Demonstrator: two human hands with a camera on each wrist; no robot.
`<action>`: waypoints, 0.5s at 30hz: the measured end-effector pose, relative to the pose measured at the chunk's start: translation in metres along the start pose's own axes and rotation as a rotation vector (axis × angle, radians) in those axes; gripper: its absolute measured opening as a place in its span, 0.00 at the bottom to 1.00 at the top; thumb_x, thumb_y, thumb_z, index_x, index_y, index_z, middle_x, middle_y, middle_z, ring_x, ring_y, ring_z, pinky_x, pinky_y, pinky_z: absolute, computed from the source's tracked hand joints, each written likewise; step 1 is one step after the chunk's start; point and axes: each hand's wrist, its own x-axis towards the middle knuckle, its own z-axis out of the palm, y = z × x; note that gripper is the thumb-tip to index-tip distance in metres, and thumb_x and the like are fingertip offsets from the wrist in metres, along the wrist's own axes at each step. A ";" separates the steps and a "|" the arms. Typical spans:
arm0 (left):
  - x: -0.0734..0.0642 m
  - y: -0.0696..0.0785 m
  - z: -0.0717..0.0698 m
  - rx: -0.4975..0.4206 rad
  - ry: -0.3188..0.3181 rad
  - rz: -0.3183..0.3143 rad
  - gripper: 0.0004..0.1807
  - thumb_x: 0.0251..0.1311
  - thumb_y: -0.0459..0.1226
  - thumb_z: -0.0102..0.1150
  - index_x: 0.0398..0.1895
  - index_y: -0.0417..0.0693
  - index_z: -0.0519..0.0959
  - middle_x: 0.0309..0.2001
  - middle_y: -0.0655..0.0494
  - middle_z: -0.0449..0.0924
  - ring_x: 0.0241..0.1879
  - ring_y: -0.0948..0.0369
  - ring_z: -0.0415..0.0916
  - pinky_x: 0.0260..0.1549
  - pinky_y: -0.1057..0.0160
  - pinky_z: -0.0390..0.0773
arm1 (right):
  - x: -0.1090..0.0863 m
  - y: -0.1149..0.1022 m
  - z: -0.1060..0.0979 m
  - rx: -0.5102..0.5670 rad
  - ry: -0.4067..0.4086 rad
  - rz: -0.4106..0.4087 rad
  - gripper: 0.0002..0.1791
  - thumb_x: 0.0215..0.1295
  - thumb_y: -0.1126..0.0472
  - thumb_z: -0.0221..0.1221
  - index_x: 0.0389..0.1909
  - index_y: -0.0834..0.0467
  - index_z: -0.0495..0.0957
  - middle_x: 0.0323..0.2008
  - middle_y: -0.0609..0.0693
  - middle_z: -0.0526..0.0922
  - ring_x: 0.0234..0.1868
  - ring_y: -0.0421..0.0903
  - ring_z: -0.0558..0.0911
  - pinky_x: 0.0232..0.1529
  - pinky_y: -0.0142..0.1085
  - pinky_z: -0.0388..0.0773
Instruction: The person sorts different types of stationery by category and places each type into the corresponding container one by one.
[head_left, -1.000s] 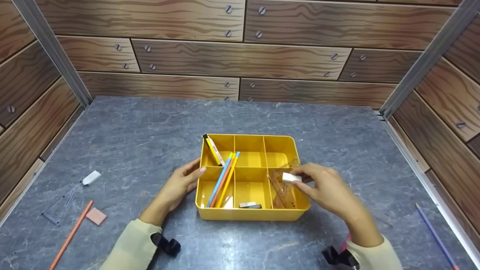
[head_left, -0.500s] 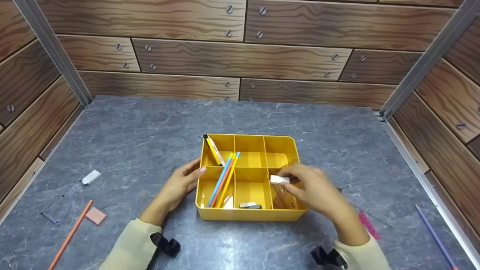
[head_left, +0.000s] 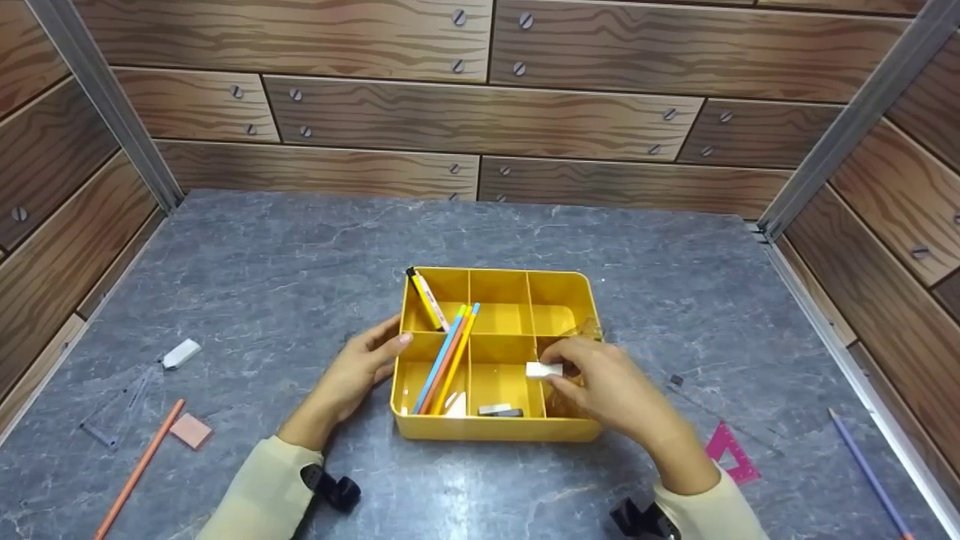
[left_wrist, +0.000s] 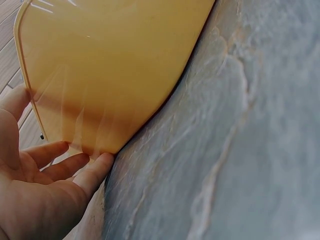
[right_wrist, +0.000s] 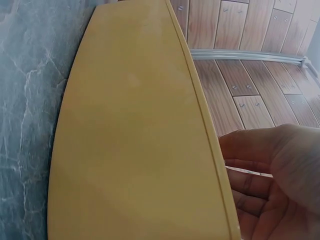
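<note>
A yellow divided box (head_left: 495, 429) stands on the table. My left hand (head_left: 361, 371) holds its left side, the thumb at the rim and the fingertips (left_wrist: 102, 162) against the outer wall. Between thumb and fingers, my right hand (head_left: 611, 390) pinches a white eraser (head_left: 543, 370) over the divider between the front middle and front right compartments. Pencils (head_left: 448, 360) lean in the front left compartment, and two pens (head_left: 429, 300) in the back left. Small grey and white pieces (head_left: 501, 411) lie in the front middle. A transparent orange-brown set square (head_left: 588, 328) is partly hidden behind my right hand.
On the left lie a white eraser-like piece (head_left: 181, 354), a clear set square (head_left: 112, 412), an orange pencil (head_left: 140, 466) and a pink eraser (head_left: 192, 431). On the right are a pink set square (head_left: 739, 459) and a purple pencil (head_left: 866, 465). Wood-patterned panels (head_left: 480, 112) enclose the table.
My right hand has moved left with the white eraser, from the front right compartment to the divider. The pink set square has come into view beside the wrist. My left hand stays put.
</note>
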 end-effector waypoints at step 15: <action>-0.001 0.002 0.000 0.005 -0.006 0.003 0.38 0.67 0.45 0.59 0.75 0.40 0.56 0.72 0.42 0.58 0.64 0.50 0.67 0.60 0.55 0.72 | -0.001 -0.009 0.001 -0.008 -0.003 -0.014 0.10 0.58 0.60 0.69 0.41 0.55 0.83 0.40 0.45 0.84 0.36 0.39 0.80 0.39 0.34 0.82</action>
